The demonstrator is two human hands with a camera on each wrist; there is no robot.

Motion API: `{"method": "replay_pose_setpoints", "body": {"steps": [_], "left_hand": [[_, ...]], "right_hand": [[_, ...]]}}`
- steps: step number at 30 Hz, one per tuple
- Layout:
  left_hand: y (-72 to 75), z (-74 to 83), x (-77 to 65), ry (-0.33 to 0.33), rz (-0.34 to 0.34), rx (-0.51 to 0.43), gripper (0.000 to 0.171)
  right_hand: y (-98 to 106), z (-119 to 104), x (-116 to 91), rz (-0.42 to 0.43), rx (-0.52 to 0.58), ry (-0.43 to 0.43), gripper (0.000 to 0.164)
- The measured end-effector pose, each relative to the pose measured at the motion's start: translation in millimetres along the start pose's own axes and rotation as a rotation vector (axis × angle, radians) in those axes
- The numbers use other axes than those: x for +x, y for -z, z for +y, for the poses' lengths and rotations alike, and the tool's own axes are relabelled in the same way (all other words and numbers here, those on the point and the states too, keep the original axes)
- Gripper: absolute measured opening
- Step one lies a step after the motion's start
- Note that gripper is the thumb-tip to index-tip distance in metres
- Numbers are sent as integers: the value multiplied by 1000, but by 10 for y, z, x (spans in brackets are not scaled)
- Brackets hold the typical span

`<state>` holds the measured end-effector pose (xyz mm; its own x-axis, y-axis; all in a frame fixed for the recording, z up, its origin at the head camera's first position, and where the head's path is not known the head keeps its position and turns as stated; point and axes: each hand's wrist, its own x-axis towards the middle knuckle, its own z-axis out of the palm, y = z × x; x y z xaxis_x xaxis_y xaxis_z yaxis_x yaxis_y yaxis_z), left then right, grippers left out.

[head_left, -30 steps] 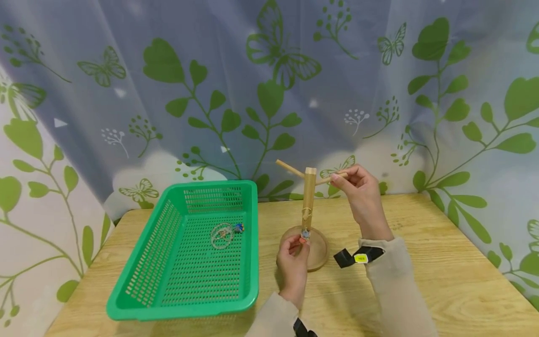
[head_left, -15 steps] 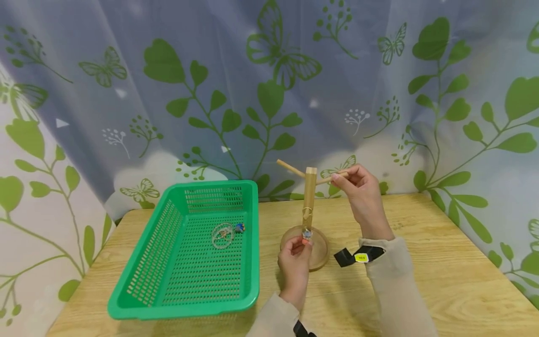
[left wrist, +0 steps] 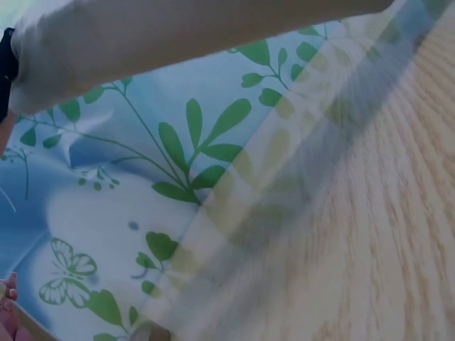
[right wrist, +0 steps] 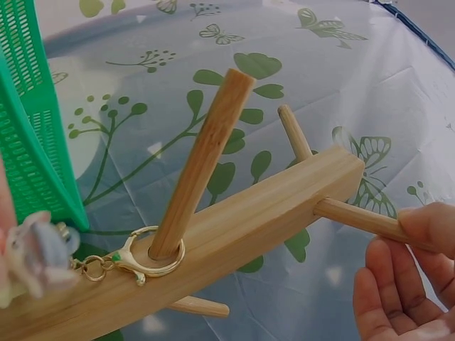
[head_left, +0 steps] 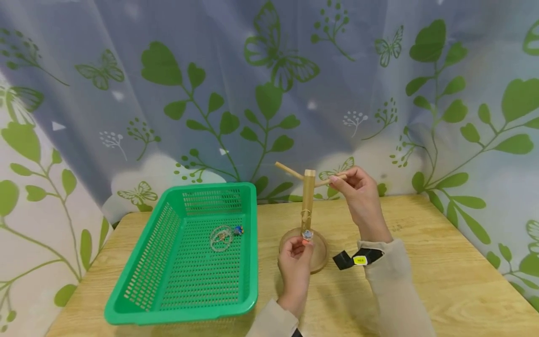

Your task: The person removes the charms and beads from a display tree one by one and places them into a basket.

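A wooden peg stand [head_left: 308, 196] with a round base stands upright on the table. My left hand [head_left: 294, 269] pinches the small charm of a keychain [head_left: 308, 235] in front of the post, over the base. In the right wrist view the keychain's gold clasp [right wrist: 135, 263] loops around the foot of a peg [right wrist: 206, 156], and a short chain runs from it to the blurred charm [right wrist: 43, 252]. My right hand [head_left: 363, 199] pinches the end of the upper right peg [right wrist: 355, 217] between thumb and fingers. The left wrist view barely shows fingers at its lower left edge.
A green perforated basket [head_left: 181, 317] stands left of the stand. Inside lie a clear looped strand [head_left: 221, 238] and a small blue figure [head_left: 238, 230]. Behind the wooden table [head_left: 425, 262] hangs a leaf-printed curtain [head_left: 236, 93].
My left hand has shifted slightly to the right with the charm. My right hand keeps its pinch on the peg, and the whole head view has shifted a little.
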<state>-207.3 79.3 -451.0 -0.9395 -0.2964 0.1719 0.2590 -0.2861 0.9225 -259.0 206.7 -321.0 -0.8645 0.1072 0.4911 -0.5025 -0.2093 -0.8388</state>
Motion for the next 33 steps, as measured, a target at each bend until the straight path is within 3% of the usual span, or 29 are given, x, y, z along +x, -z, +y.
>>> {"method": "replay_pose_setpoints", "body": {"steps": [13, 33], "left_hand": [[-61, 242, -86, -43, -23, -94, 18], [-3, 539, -113, -35, -66, -122, 20]], "right_hand": [[7, 16, -20, 16, -7, -11, 15], [-5, 13, -4, 1, 16, 5, 17]]}}
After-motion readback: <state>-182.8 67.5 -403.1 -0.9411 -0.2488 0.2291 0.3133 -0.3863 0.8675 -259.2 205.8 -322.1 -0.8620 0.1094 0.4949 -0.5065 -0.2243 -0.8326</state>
